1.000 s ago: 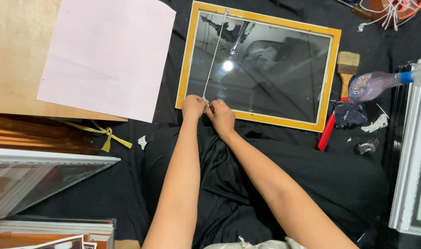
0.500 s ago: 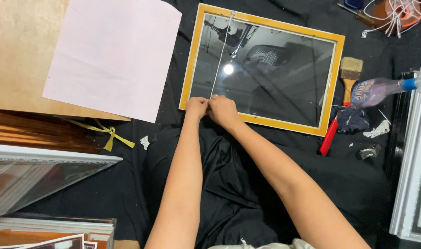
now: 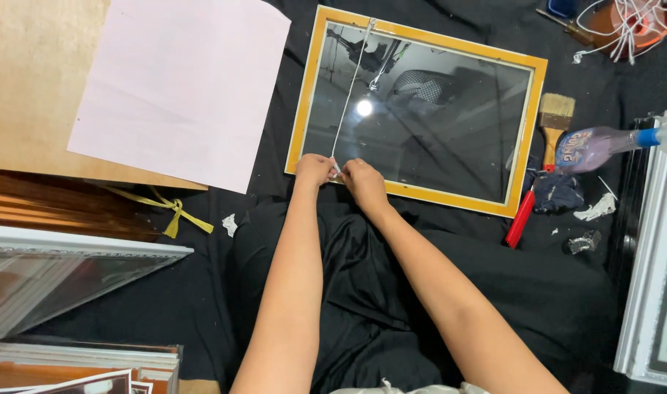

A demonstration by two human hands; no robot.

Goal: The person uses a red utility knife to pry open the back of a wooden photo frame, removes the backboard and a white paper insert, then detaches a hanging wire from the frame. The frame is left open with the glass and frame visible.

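A yellow-framed glass picture frame lies flat on black cloth in front of me. A thin white string runs across the glass from the frame's far edge to its near edge. My left hand and my right hand meet at the near edge of the frame. Both pinch the near end of the string between their fingertips. The fingers hide the exact spot where the string ends.
A pink paper sheet lies on a wooden board to the left. A paintbrush, a spray bottle and a red-handled tool lie to the right. Stacked frames sit at the lower left, a white frame at the right.
Both hands stay pinched on the string's near end at the frame's near edge, with only small finger movements. The view shifts slightly.
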